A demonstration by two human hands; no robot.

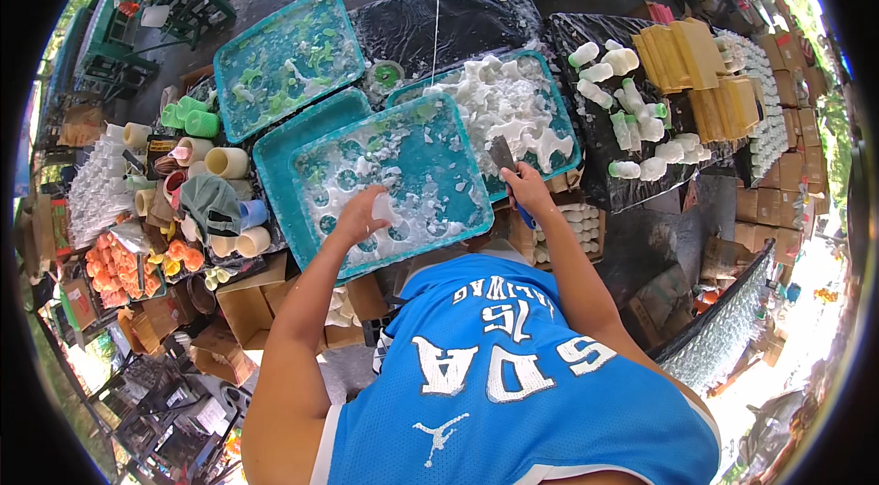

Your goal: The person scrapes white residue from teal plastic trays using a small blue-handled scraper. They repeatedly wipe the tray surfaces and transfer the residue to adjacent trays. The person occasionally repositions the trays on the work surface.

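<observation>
My left hand is over the left part of a teal plastic tray, with its thumb and fingers around a small white piece that looks like wax. Under and beside it lies a white sheet with round holes, among crumbs and flakes. My right hand grips a putty knife or scraper with a blue handle, its blade tilted up over the tray's right edge. A second teal tray behind it is heaped with broken white pieces.
Another teal tray holds green and white scraps. White and green cylinders and yellowish sheets lie on a black-covered table to the right. Cream cylinders and a grey-green cap are at the left. A white string hangs above the trays.
</observation>
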